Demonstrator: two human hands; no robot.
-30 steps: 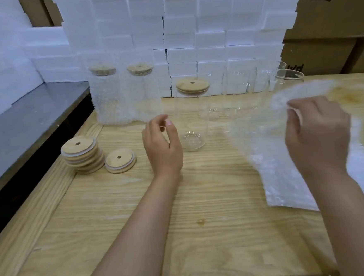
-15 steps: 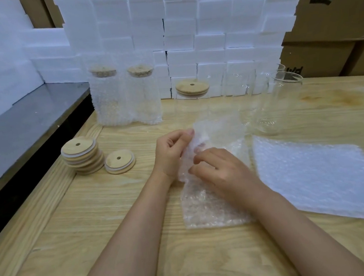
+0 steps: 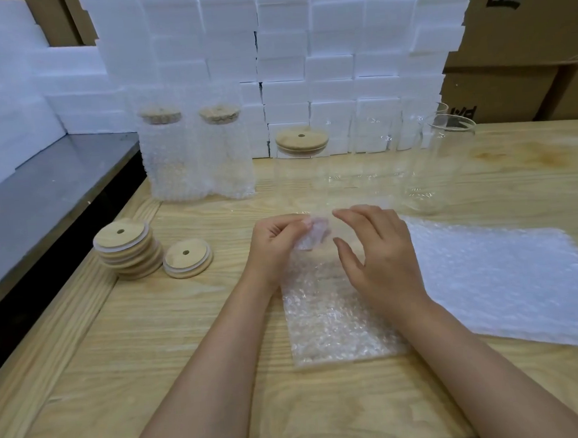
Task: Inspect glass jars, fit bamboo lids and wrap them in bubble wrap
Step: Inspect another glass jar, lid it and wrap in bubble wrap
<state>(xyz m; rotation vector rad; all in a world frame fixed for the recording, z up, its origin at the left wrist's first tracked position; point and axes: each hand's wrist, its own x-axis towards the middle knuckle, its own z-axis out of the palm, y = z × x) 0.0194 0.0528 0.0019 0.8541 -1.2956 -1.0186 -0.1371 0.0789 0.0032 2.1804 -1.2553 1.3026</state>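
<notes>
A small bubble wrap sheet [image 3: 329,322] lies on the wooden table [image 3: 173,346] in front of me. My left hand [image 3: 276,247] pinches its raised far edge. My right hand [image 3: 379,257] hovers over the same edge with fingers spread and slightly bent. Behind the hands stands a clear glass jar with a bamboo lid [image 3: 302,141]. Open glass jars [image 3: 444,160] stand to the right of it. Two lidded jars wrapped in bubble wrap [image 3: 194,157] stand at the back left.
A stack of bamboo lids [image 3: 125,247] and a single lid [image 3: 187,258] lie at the left. More bubble wrap sheets [image 3: 511,282] lie at the right. White foam blocks [image 3: 303,46] wall the back; cardboard boxes [image 3: 524,31] stand back right. A grey shelf [image 3: 39,195] runs along the left.
My right hand brought one sheet from the right pile to the table centre, and my left hand took its far edge. Since half a second ago my right hand has lifted and its fingers have spread.
</notes>
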